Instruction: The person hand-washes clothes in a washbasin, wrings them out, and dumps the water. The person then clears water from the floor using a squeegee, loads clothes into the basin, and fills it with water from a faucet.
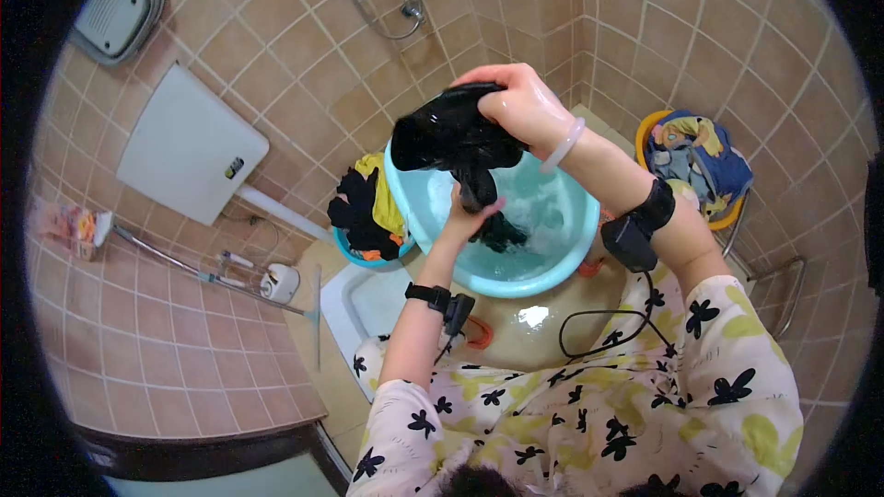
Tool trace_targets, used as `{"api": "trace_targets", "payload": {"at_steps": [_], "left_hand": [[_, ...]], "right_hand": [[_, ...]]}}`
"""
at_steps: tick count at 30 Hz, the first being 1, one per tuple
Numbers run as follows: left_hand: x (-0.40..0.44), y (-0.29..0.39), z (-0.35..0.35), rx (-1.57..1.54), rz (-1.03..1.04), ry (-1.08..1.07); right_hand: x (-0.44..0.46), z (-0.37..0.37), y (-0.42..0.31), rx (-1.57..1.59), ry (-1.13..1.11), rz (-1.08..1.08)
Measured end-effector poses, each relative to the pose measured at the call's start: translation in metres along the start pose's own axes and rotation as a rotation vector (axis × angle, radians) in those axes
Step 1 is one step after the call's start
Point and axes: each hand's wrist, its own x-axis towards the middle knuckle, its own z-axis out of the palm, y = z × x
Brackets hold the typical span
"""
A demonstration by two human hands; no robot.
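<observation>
The right hand clutches the bunched upper part of a wet black cloth, its thumb pressed on the near face and its fingers over the top edge. Lower down, the left hand is closed around a narrow, gathered section of the same cloth. The cloth is above the large light-blue basin, its bulk over the far-left part of the rim and its dark lower end in the bubbly water. The basin stands on the tiled floor, near the far corner where two walls meet. Just beyond its left edge is a smaller blue tub, heaped with black clothes and a yellow garment. A white floor pan lies nearer, beside the basin's near-left rim. Past the right edge, close to the right wall, a yellow basin holds blue clothes. Orange footwear shows on the floor by the near rim. A white cistern is on the left wall.
</observation>
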Motion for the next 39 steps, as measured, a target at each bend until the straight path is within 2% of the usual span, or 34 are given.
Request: {"api": "trace_targets", "payload": {"at_steps": [2, 4, 6, 7, 8, 9, 11, 12, 13, 14, 15, 16, 18, 19, 20, 22, 24, 25, 27, 29, 30, 31, 33, 34, 36, 38, 39], "left_hand": [[0.015, 0.017, 0.004, -0.428, -0.023, 0.022], [0.022, 0.031, -0.004, -0.392, -0.099, 0.016], [0.020, 0.039, -0.008, -0.367, -0.159, 0.107], [0.015, 0.049, -0.008, -0.372, -0.161, 0.160], [0.010, 0.063, -0.001, -0.500, -0.154, 0.223], [0.007, 0.072, 0.002, -0.478, -0.139, 0.258], [0.007, 0.079, 0.010, -0.446, -0.130, 0.284], [0.008, 0.080, 0.015, -0.304, -0.097, 0.278], [0.009, 0.080, 0.019, -0.165, -0.061, 0.273], [0.009, 0.079, 0.026, -0.159, -0.059, 0.268], [0.008, 0.072, 0.035, 0.223, 0.090, 0.365], [0.005, 0.069, 0.042, 0.606, 0.241, 0.455], [-0.011, 0.076, 0.051, 0.560, 0.309, 0.384], [-0.027, 0.091, 0.057, 0.524, 0.262, 0.233], [-0.040, 0.103, 0.061, 0.486, 0.214, 0.083], [-0.066, 0.105, 0.064, 0.572, 0.352, -0.030], [-0.090, 0.108, 0.058, 0.560, 0.311, -0.033], [-0.102, 0.116, 0.053, 0.576, 0.310, -0.100], [-0.116, 0.124, 0.037, 0.585, 0.311, -0.170], [-0.122, 0.129, 0.014, 0.384, 0.185, -0.350], [-0.121, 0.131, 0.006, 0.383, 0.187, -0.350], [-0.119, 0.133, -0.002, 0.165, 0.117, -0.339], [-0.112, 0.136, -0.021, -0.177, 0.005, -0.302], [-0.102, 0.135, -0.029, -0.303, -0.039, -0.278], [-0.080, 0.114, -0.037, -0.415, -0.090, -0.098], [-0.055, 0.078, -0.032, -0.487, -0.257, 0.141], [-0.043, 0.052, -0.027, -0.549, -0.261, 0.132]], "right_hand": [[-0.006, -0.014, -0.003, 0.108, 0.085, -0.044], [-0.011, -0.035, 0.004, 0.204, 0.168, -0.082], [-0.009, -0.072, 0.046, 0.224, 0.387, -0.088], [-0.001, -0.095, 0.084, 0.211, 0.420, -0.047], [-0.011, -0.104, 0.099, 0.219, 0.384, 0.063], [-0.007, -0.117, 0.143, 0.046, 0.400, 0.173], [-0.023, -0.123, 0.189, 0.003, 0.063, 0.513], [-0.043, -0.111, 0.181, -0.360, 0.036, 0.567], [-0.043, -0.104, 0.229, -0.525, 0.116, 0.689], [-0.046, -0.089, 0.263, -0.207, 0.181, 0.830], [-0.063, -0.075, 0.230, 0.221, -0.032, 0.905], [-0.072, -0.056, 0.208, 0.515, 0.065, 0.955], [-0.073, -0.035, 0.242, 0.877, -0.007, 0.789], [-0.072, -0.024, 0.259, 1.061, -0.019, 0.740], [-0.065, -0.017, 0.272, 1.134, 0.063, 0.721], [-0.051, -0.003, 0.293, 1.276, 0.223, 0.664], [-0.057, -0.007, 0.304, 1.377, 0.227, 0.602], [-0.056, -0.011, 0.311, 1.374, 0.223, 0.608], [-0.053, -0.016, 0.321, 1.363, 0.408, 0.655], [-0.064, -0.020, 0.295, 1.369, 0.374, 0.680], [-0.070, -0.021, 0.275, 1.385, 0.335, 0.700], [-0.075, -0.023, 0.257, 1.384, 0.333, 0.699], [-0.086, -0.028, 0.227, 1.402, 0.028, 0.717], [-0.089, -0.029, 0.224, 1.397, 0.027, 0.731], [-0.089, -0.032, 0.217, 1.264, -0.147, 0.783], [-0.090, -0.027, 0.206, 1.240, -0.188, 0.793], [-0.091, -0.024, 0.200, 1.228, -0.225, 0.792]]}}
